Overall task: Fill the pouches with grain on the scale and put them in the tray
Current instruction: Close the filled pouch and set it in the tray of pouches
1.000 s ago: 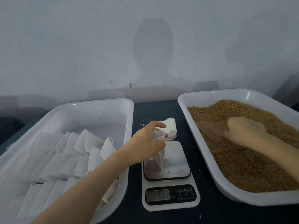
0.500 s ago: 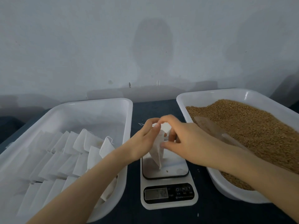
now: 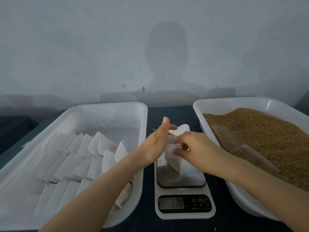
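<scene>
The white drawstring pouch [image 3: 172, 158] stands on the steel platter of the kitchen scale [image 3: 182, 180], leaning a little, its lower corner on the platter. The right hand [image 3: 195, 146] pinches it at the mouth, fingers curled in by the drawstring loop [image 3: 179, 144]. The left hand [image 3: 157, 144] lies against its other side with thumb up and forefinger straight. Its other fingers are hidden behind the cloth, so I cannot tell whether it grasps the pouch or only steadies it. The scale's display [image 3: 171, 203] is too blurred to read.

The scoop [image 3: 234, 141] lies unheld on the grain [image 3: 260, 131] in the right tray [image 3: 197, 114], so this pouch looks filled and at the closing stage. It has not yet gone into the left tray [image 3: 143, 131], where several rows of pouches [image 3: 93, 156] already lie. A small stack of flat pouches [image 3: 184, 128] waits just behind the scale, so more rounds remain.
</scene>
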`<state>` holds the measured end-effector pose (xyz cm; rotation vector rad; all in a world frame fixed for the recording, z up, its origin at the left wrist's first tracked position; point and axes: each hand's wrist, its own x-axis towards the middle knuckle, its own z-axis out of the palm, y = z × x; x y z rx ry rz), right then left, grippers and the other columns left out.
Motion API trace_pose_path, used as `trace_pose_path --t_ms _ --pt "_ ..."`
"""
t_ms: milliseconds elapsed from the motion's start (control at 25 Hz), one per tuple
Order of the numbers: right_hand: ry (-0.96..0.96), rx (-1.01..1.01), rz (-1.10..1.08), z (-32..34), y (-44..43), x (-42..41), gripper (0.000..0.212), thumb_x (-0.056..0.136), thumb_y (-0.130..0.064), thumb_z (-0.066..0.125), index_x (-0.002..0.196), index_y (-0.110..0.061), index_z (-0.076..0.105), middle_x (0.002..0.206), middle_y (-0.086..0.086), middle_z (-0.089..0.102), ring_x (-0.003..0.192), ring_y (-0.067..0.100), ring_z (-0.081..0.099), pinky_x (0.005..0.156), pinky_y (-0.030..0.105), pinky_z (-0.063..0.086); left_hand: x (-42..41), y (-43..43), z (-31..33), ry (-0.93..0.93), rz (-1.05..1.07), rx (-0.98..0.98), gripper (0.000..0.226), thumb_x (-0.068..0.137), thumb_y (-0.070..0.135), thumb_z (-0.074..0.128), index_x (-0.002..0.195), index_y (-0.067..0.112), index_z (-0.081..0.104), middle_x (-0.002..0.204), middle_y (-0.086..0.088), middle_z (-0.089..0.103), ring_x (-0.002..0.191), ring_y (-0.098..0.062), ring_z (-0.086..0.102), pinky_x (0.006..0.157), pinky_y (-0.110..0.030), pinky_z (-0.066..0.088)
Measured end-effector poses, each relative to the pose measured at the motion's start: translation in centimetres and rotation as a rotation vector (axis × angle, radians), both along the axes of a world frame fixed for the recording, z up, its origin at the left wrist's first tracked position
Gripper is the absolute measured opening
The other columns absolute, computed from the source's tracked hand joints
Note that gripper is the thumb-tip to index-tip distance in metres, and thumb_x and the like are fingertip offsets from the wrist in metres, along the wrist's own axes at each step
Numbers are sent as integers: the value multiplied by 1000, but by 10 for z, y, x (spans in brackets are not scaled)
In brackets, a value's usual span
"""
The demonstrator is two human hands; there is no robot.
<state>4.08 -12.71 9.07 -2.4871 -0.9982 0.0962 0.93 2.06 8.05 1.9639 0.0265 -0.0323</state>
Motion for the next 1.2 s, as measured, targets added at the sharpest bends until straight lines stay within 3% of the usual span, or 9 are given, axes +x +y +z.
trace_pose_path --t_ms 120,240,320,440,600,760,920,1200 --pt "-4 10 -14 11 -15 8 12 92 -30 58 80 -27 56 68 -8 52 59 2 53 51 13 37 1 5 4 5 18 18 56 93 59 21 120 25 56 110 4 62 102 -10 59 87 -21 48" --pt "10 95 -30 14 -25 15 5 92 -29 59 88 -27 62 56 -12 54 57 -15 50 54 1 35 0 11 5 9 -83 163 51 85 57 50 123 23 53 112 7 62 102 -9 60 89 -23 50" --pt "44 144 -41 13 -29 17 6 92 -26 60 88 -27 65 59 -19 59 58 -15 51 54 0 35 1 12 3 16 -59 287 41 80 39 72 115 21 58 107 6 66 98 -11 63 90 -28 52" --pt "80 197 -65 8 -33 21 14 90 -21 62 87 -34 64 76 -12 68 69 -11 57 55 0 37 2 9 -1 -65 55 394 14 81 27 75 84 19 64 83 4 67 80 -14 63 76 -25 52" --pt "100 289 -94 0 -37 26 28 88 -15 64 94 -41 54 84 -9 67 72 -2 62 58 7 45 0 11 0 -114 140 430 28 82 24 73 65 25 51 66 11 60 64 -5 57 55 -9 38" --pt "56 204 -74 -12 -37 28 44 87 -17 65 120 -40 47 85 -14 62 77 -2 60 65 11 46 0 8 -1 -71 80 574 27 84 25 71 69 30 49 69 14 53 64 -4 50 52 -7 35" --pt "27 212 -62 -19 -36 28 42 88 -22 65 122 -40 47 86 -14 59 78 -3 58 66 11 44 0 5 1 -32 15 628 17 85 29 70 88 24 54 78 8 55 76 -13 54 59 -13 35" --pt "40 224 -56 -22 -34 28 41 89 -23 64 122 -40 47 84 -14 59 77 -2 59 70 11 44 -2 3 3 -13 7 602 26 85 26 71 107 19 58 93 4 59 88 -16 57 73 -19 39"
